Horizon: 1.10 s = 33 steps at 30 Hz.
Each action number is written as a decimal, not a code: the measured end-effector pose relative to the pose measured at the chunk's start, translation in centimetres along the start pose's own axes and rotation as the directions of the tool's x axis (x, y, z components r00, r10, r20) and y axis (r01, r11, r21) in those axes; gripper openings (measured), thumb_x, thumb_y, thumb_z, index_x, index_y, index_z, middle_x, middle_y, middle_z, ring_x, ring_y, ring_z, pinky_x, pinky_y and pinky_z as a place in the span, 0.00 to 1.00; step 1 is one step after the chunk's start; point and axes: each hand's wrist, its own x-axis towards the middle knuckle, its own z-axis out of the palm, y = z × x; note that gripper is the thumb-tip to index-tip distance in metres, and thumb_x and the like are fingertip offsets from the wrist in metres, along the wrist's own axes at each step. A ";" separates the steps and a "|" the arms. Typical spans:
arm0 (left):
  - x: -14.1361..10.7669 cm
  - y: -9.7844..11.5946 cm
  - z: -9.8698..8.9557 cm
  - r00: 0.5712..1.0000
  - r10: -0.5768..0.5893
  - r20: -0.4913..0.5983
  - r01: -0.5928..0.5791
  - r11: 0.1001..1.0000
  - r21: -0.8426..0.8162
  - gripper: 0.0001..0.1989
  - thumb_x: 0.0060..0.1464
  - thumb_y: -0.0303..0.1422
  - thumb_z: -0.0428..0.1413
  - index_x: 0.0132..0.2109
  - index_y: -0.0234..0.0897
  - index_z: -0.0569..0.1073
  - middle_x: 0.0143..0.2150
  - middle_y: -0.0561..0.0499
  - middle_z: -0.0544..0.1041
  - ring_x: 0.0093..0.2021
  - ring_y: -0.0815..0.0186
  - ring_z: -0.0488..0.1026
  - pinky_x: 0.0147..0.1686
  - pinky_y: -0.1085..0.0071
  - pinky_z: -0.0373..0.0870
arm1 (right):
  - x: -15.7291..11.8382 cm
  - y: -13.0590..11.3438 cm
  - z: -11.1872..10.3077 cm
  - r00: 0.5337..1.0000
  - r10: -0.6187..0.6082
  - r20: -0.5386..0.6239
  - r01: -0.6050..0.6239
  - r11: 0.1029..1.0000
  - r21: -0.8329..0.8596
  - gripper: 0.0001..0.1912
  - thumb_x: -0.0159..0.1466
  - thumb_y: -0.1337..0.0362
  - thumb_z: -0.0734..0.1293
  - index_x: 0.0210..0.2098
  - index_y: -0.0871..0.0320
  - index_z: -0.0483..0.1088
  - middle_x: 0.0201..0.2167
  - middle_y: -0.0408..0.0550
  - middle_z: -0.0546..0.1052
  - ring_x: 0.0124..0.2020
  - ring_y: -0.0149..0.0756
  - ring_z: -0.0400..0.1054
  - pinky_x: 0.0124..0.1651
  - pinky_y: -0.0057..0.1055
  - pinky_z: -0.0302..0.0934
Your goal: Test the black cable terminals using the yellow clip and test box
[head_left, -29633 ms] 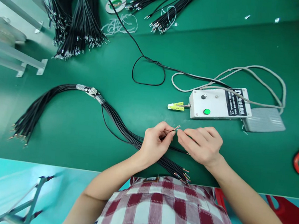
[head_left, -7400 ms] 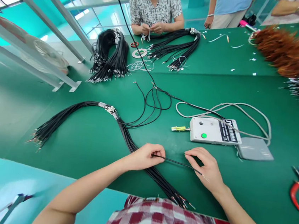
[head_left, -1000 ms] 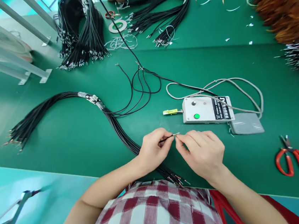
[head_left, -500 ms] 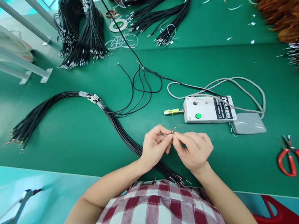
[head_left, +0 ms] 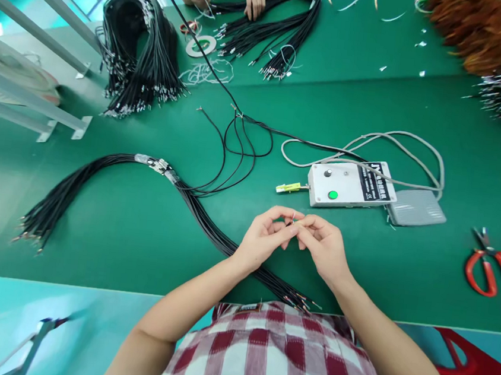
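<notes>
My left hand and my right hand meet fingertip to fingertip over the table's front part. Between them is the end of a cable, with thin red and pale wire tips just showing. Both hands are closed in a pinch on it; most of it is hidden by my fingers. A bundle of black cables runs under my left wrist, its stripped ends lying near the table's front edge. Just beyond my hands lies a white control box with a green button and a yellow-green tip.
Red-handled pliers lie at the right. A grey pedal sits beside the box. More black cables are heaped at the back left by metal rails. Across the table a co-worker's hands handle cables. Brown cables are piled back right.
My right hand has shifted slightly left and its fingers have closed in over the wire tips, which show less now. The co-worker's hands have moved apart.
</notes>
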 end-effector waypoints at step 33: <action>1.5 -2.9 -2.6 0.961 0.263 -0.084 -0.212 0.897 0.387 0.07 0.56 0.34 0.61 0.32 0.35 0.74 0.31 0.50 0.74 0.28 0.71 0.69 0.28 0.74 0.66 | 2.6 -0.2 -2.5 0.643 -0.496 0.584 0.658 -0.033 -0.753 0.11 0.71 0.67 0.62 0.36 0.56 0.76 0.34 0.41 0.82 0.33 0.30 0.70 0.40 0.35 0.50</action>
